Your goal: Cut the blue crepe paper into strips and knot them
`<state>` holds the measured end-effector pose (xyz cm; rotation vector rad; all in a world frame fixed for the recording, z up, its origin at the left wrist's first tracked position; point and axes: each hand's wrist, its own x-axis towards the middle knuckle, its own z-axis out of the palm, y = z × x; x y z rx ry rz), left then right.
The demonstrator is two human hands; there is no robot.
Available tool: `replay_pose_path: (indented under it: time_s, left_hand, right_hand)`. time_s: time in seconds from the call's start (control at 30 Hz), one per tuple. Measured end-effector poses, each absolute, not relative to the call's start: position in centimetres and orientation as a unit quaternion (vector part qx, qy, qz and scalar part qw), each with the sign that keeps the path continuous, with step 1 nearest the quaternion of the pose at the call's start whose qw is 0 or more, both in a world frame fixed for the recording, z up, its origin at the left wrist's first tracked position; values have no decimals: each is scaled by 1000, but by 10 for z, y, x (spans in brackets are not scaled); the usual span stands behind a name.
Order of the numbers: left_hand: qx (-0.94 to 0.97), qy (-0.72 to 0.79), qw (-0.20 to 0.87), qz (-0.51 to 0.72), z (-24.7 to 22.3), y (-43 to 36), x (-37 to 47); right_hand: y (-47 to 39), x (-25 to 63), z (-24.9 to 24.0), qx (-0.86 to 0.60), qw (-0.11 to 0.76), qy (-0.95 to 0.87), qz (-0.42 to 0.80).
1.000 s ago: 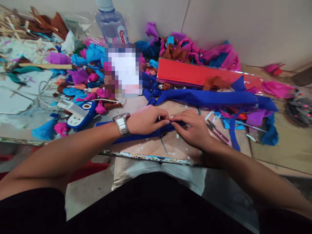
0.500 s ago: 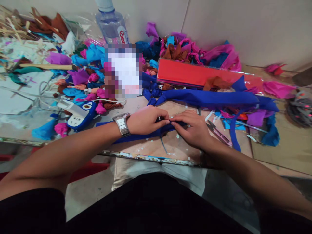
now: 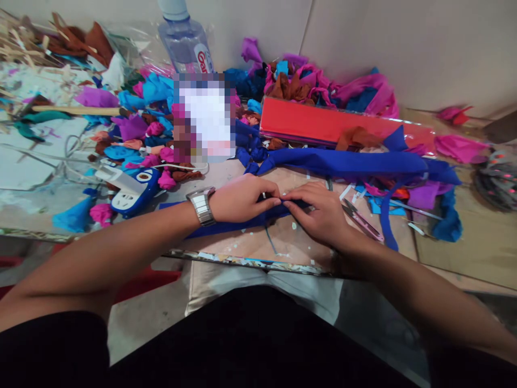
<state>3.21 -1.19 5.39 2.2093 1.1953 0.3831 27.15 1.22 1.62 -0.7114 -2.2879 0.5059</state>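
Note:
A dark blue strip (image 3: pixel 226 226) of thin, cloth-like material lies along the near part of the table. My left hand (image 3: pixel 244 198), with a metal watch on the wrist, pinches it between thumb and finger. Just beside it, my right hand (image 3: pixel 321 209) pinches the same strip, its thumb tip almost meeting my left fingertips. The part under the fingers is hidden. A long blue piece (image 3: pixel 347 163) with knotted-looking bunches at its left end stretches behind my hands. Right of my right hand lie pink-handled scissors (image 3: pixel 365 222).
A blue and white power socket (image 3: pixel 137 191) with a plugged-in charger sits left, among colourful bunched pieces. Farther back are a flat red pack (image 3: pixel 307 121), a plastic bottle (image 3: pixel 186 43) and a blurred-out upright object (image 3: pixel 205 118). A hammer (image 3: pixel 76 110) lies at left.

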Motion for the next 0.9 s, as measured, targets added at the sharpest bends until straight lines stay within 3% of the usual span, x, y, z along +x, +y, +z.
replay_pose_path:
  time_s: [0.9]
  left_hand:
    - [826, 460, 289, 148, 54, -14, 33]
  right_hand:
    - [12, 272, 16, -277, 344, -876, 193]
